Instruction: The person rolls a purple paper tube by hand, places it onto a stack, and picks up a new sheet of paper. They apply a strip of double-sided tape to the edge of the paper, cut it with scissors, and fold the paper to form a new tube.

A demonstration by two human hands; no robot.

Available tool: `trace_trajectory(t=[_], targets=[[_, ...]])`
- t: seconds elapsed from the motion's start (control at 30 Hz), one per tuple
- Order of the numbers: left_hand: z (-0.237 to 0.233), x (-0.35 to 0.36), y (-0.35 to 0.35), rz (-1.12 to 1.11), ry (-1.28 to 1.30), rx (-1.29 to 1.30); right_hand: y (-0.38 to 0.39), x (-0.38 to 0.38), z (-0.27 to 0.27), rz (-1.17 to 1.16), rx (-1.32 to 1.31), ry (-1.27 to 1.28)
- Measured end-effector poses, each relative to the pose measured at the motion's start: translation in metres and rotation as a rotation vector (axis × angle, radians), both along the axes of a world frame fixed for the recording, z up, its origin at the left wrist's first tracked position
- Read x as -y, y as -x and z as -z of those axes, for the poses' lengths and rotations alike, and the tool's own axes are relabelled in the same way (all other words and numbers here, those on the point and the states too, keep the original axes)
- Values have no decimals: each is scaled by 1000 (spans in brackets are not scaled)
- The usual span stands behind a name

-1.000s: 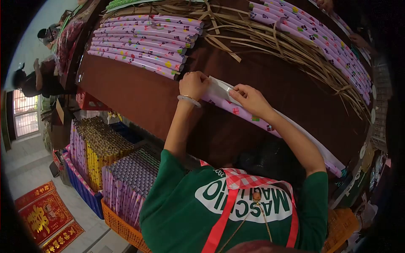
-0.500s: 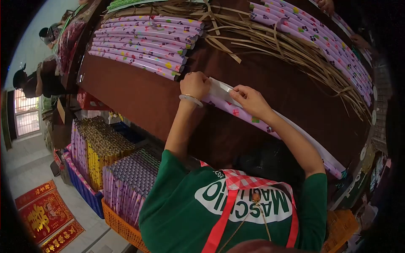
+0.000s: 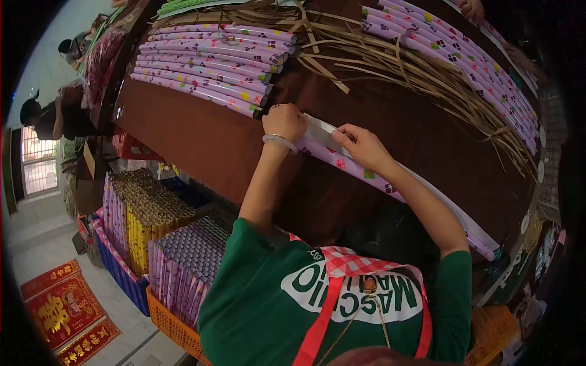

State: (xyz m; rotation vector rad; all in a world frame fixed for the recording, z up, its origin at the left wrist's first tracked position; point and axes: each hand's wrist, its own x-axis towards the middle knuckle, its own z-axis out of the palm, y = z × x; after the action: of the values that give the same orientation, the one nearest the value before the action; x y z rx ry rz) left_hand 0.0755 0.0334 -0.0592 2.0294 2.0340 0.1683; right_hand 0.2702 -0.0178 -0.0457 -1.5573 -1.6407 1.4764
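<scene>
My left hand (image 3: 284, 122), with a pale bangle at its wrist, is closed around the left end of a long strip of pink patterned wrapping paper (image 3: 340, 165). The fingers hide that end. Farther right along the same strip, my right hand (image 3: 361, 146) pinches its edge between thumb and fingers, where the white underside shows. The strip lies slantwise across the brown table (image 3: 201, 143) and runs under my right forearm to the table's right side. It looks partly rolled or folded lengthwise.
Finished-looking pink patterned tubes (image 3: 207, 64) lie beyond my left hand, and more tubes (image 3: 452, 61) lie at upper right. Brown flat strips (image 3: 421, 76) spread between them. Crates of upright tubes (image 3: 186, 256) stand at lower left. Another person's hand (image 3: 471, 11) shows at top right.
</scene>
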Motion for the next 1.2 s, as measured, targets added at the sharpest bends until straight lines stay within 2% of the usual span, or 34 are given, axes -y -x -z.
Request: trace_trajectory(t=[0.07,0.2,0.27,0.37,0.57,0.7,0.8,0.9,1.0,1.07,1.2], targets=[[-2,-2,-1,-7,67,-41,-1,0,-3,23,-13,43],[2,-3,-1,8,47,-77,-9,1,-15,3,10,93],[0,-3,-1,-1,56,-58,-16,4,-21,-46,206,-3],[-7,-2,-2,-3,110,-60,-31,16,-18,19,234,-95],[-7,-1,-2,-4,70,-49,-70,46,-40,86,193,-26],[-9,-1,-1,-16,77,4,-95,69,-37,156,162,12],[-5,-1,1,-8,41,8,-109,83,-34,257,149,-76],[-9,-1,0,-1,58,2,-122,94,-36,294,163,65],[-8,-2,2,11,57,-9,-128,103,-36,310,222,74],[-5,-2,4,34,22,-10,-129,106,-37,286,310,-57],[-13,-1,0,17,70,-19,-128,109,-29,299,479,-128]])
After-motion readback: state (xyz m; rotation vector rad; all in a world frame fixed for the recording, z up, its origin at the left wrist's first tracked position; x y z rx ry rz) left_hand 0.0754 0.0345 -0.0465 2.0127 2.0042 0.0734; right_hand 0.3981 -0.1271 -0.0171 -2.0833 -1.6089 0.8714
